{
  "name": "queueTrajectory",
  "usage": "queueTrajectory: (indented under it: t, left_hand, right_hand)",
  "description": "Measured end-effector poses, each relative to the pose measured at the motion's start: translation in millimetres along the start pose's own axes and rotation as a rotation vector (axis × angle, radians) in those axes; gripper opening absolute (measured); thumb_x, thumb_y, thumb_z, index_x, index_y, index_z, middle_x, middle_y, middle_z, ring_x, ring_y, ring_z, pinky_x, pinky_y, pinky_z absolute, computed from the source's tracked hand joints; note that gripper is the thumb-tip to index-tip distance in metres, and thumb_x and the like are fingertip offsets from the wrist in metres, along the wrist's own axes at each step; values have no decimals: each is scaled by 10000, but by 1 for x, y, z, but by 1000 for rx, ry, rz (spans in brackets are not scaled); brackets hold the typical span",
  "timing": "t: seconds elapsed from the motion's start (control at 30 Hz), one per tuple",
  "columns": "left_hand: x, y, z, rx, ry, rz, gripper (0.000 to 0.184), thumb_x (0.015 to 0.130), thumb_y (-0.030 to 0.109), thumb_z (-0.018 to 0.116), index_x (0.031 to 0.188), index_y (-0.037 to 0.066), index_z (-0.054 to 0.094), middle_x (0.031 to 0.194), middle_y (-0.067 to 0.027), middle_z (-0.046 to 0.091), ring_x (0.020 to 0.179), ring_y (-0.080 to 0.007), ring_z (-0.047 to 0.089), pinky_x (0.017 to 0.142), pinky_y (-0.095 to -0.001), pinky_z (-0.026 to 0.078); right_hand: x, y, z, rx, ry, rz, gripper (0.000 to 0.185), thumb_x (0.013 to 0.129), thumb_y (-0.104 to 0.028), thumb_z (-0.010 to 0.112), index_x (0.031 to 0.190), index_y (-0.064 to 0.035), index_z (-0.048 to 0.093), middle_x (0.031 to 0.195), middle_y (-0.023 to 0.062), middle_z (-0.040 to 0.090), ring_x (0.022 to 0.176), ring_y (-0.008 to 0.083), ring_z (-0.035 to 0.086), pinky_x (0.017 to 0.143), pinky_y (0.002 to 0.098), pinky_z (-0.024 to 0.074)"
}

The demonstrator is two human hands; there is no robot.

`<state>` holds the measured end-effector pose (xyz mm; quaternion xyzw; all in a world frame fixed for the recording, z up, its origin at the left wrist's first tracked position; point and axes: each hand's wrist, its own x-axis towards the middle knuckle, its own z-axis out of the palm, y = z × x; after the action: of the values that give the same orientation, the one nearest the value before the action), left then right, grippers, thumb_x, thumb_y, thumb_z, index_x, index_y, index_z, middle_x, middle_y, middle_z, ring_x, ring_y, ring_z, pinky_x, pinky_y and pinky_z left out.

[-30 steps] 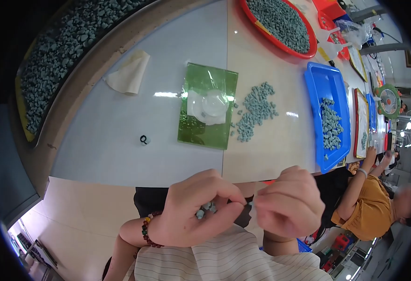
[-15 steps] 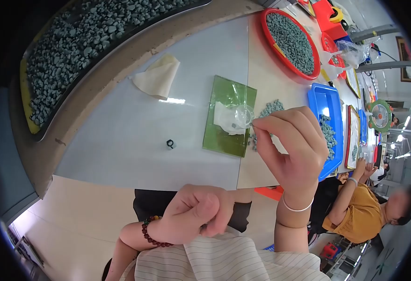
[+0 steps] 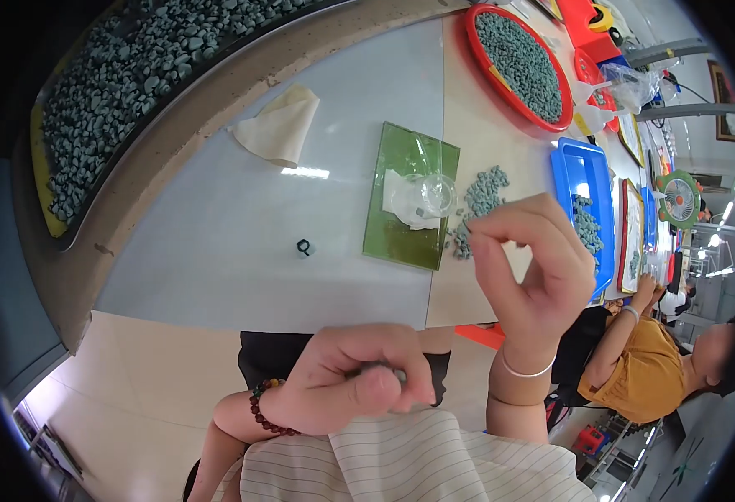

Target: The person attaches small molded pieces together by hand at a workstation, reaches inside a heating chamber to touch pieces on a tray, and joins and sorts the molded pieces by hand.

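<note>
My right hand [image 3: 539,272], with a pale bangle at the wrist, pinches thumb and forefinger together above small grey-green stones [image 3: 486,191]; whatever is in the pinch is too small to make out. My left hand [image 3: 359,372], wearing a beaded bracelet, is curled closed in front of my lap, and a bit of something greyish shows between its fingers. Beyond the hands, a green plate [image 3: 401,238] carries a white sheet [image 3: 396,197] and a small clear round dish [image 3: 440,194]. A small dark ring-like piece [image 3: 304,247] stands on the grey tabletop.
A folded cream cloth [image 3: 284,125] lies at the back left. A large tray of stones [image 3: 133,92] fills the upper left. To the right are a red basin of stones [image 3: 518,71] and a blue tray [image 3: 585,163]. A co-worker [image 3: 639,368] sits at the right.
My right hand has drawn back a little from the clear dish, towards me and right. My left hand has loosened slightly, showing the greyish thing inside it.
</note>
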<state>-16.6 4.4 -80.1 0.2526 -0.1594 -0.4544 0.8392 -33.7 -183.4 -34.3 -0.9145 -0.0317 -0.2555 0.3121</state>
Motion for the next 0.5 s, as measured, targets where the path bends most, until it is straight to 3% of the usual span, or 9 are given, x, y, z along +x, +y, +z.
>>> queueTrajectory:
  t: [0.1, 0.23, 0.3, 0.4, 0.5]
  left_hand:
    - [1, -4, -13, 270, -94, 167, 169, 870, 136, 577, 932, -19, 600, 735, -27, 597, 619, -85, 496, 583, -214, 401]
    - [3, -5, -3, 366, 44, 222, 130, 857, 54, 561, 956, -28, 586, 813, -73, 639, 615, -83, 511, 582, -215, 415]
    - [3, -7, 6, 246, 143, 150, 122, 853, 24, 549, 959, -30, 574, 848, -104, 652, 628, -86, 539, 591, -217, 432]
    - [7, -7, 14, 228, 227, -46, 251, 861, 257, 611, 887, 42, 483, 720, -92, 602, 480, -93, 497, 453, -194, 385]
    - [11, -20, 8, 297, 51, 171, 145, 812, -35, 574, 956, -33, 563, 867, -135, 658, 750, -129, 629, 645, -234, 487]
  right_hand:
    - [-26, -5, -4, 555, 24, 316, 81, 711, 42, 644, 789, 37, 620, 746, 68, 607, 657, 123, 522, 590, 259, 420]
    - [-52, -12, -3, 1232, 61, 676, 69, 783, 24, 590, 832, 72, 589, 789, 126, 608, 701, 157, 556, 665, 280, 463]
    - [-62, -13, -3, 1319, 96, 702, 72, 781, 24, 590, 829, 77, 585, 788, 134, 608, 713, 174, 568, 675, 292, 471]
    - [-72, -15, -5, 1312, 139, 696, 75, 777, 24, 582, 825, 82, 581, 792, 147, 611, 729, 197, 582, 687, 306, 477]
    - [-79, -16, -8, 1247, 184, 624, 77, 765, 34, 568, 825, 79, 583, 797, 163, 616, 748, 218, 593, 689, 315, 480]
